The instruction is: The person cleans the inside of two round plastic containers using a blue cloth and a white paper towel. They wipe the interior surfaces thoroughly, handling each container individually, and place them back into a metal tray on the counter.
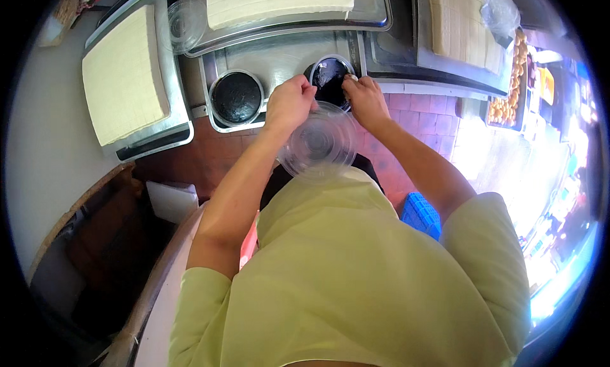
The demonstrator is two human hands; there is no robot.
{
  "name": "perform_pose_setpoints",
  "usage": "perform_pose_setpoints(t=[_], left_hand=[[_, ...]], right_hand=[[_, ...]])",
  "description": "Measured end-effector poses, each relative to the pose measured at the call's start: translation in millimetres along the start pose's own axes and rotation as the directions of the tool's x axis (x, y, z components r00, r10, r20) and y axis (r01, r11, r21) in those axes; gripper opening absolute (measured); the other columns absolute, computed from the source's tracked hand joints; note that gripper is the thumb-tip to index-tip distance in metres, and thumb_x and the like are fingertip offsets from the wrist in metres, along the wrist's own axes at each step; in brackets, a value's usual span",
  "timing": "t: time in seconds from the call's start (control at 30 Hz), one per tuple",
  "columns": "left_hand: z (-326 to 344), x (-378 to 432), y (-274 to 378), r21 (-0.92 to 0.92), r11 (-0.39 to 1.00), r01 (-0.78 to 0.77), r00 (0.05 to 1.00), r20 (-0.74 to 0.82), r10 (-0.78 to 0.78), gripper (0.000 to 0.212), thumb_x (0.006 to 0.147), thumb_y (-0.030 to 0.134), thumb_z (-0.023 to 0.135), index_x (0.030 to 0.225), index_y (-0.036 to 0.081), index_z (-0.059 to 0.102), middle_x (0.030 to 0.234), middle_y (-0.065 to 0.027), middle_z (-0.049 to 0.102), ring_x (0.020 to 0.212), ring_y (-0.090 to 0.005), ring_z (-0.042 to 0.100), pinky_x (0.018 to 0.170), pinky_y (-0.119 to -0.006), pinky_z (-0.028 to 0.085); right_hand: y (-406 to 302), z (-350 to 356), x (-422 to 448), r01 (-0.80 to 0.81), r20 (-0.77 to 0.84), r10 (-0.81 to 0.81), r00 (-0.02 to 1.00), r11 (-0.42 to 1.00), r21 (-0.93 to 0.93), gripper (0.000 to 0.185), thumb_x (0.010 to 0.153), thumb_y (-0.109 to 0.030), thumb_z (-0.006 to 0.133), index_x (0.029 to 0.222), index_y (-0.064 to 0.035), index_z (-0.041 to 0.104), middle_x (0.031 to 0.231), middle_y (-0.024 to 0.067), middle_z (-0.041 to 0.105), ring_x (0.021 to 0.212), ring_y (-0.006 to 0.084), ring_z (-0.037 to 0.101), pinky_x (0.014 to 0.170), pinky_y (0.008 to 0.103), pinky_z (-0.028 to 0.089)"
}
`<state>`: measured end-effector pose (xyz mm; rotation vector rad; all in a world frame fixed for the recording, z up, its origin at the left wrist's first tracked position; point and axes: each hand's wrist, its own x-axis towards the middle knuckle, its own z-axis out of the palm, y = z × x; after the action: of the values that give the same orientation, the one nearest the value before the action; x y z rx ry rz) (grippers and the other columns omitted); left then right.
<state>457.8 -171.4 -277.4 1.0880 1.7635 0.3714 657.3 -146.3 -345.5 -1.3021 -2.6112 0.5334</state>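
My left hand [290, 102] pinches the upper edge of a clear round plastic lid [317, 141], which hangs tilted and slightly blurred in front of my apron. My right hand [366, 99] has its fingers closed at the right rim of a clear round plastic tub of glossy black jelly [329, 79]. A small pale bit shows at those fingertips, too small to identify. To the left, a second tub of black jelly [237, 98] sits uncovered on the metal tray [276, 50]. The lid hides part of my lap.
Scored white tofu slabs lie on trays at the left [124, 76] and back [279, 0]. Another clear lid [186, 26] lies between them. A plastic bag [499, 14] rests on cut tofu [457, 24] at right. Below stands a blue plastic crate [421, 215].
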Motion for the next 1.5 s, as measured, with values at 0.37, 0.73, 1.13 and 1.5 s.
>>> perform_pose_setpoints(t=[0.37,0.73,1.13,1.5], left_hand=[[-3.1,-0.3,-25.5,0.075,0.997,-0.015,1.000,-0.021,0.017,0.017,0.086,0.022,0.055,0.084,0.005,0.059,0.070,-0.0068,0.067,0.068,-0.0247,0.065,0.065,-0.037,0.048],[-1.9,-6.4,-25.3,0.190,0.981,-0.046,0.998,-0.029,0.052,0.015,0.086,0.020,0.056,0.087,0.005,0.058,0.074,-0.0116,0.067,0.073,-0.0285,0.065,0.067,-0.038,0.048],[0.8,-4.3,-47.1,0.056,0.998,-0.017,0.999,-0.041,0.020,0.015,0.086,0.018,0.057,0.086,0.004,0.058,0.074,-0.0103,0.067,0.072,-0.0267,0.065,0.067,-0.036,0.049],[6.0,3.3,-77.9,-0.164,0.986,-0.021,1.000,-0.025,0.018,0.015,0.088,0.014,0.051,0.094,0.004,0.060,0.081,-0.0115,0.067,0.065,-0.0219,0.063,0.055,-0.034,0.048]], right_hand=[[-32.8,-17.1,-13.7,-0.078,0.185,0.089,0.979,0.995,-0.068,0.016,0.074,-0.010,0.060,0.089,-0.0081,0.057,0.092,0.0081,0.062,0.089,0.0287,0.056,0.074,0.0393,0.045],[-22.1,-27.7,27.9,0.254,-0.227,-0.238,0.944,0.966,0.043,0.020,0.072,-0.005,0.057,0.091,-0.0084,0.059,0.102,0.0032,0.059,0.091,0.0235,0.054,0.081,0.0349,0.043],[-8.7,-23.8,-15.5,0.180,0.204,-0.167,0.965,0.982,-0.049,0.019,0.075,-0.010,0.057,0.095,-0.0096,0.057,0.105,0.0040,0.058,0.096,0.0247,0.052,0.080,0.0374,0.045],[-73.2,-21.0,-5.9,-0.408,0.344,0.235,0.909,0.672,0.619,0.018,0.072,-0.004,0.059,0.090,-0.0056,0.057,0.087,0.0145,0.060,0.085,0.0344,0.057,0.074,0.0425,0.047]])
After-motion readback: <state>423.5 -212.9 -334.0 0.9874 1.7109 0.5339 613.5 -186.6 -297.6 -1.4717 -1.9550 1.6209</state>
